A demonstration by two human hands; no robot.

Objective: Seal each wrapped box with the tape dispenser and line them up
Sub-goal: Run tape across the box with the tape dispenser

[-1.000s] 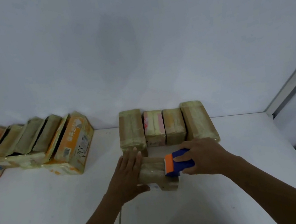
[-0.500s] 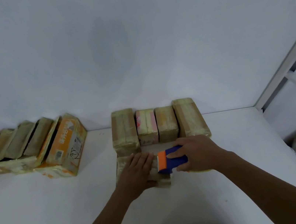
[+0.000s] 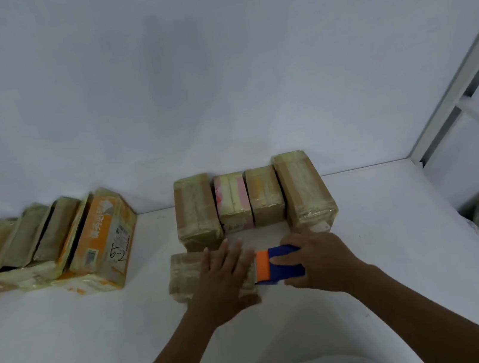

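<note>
While a leaning pile of boxes waits far left, left hand lies flat on the current box; right hand clutches the tape dispenser against it. Four sealed boxes already lined up behind.

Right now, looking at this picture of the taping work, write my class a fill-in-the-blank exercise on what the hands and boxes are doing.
1. The right hand grips a blue tape dispenser with an ____ front end.
2. The left hand lies flat on the tape-wrapped brown box, fingers ____.
3. The row of upright wrapped boxes against the wall behind the hands holds ____ boxes.
4. The leaning orange printed carton stands to the ____ of that row.

Missing words: orange; spread; four; left
</note>
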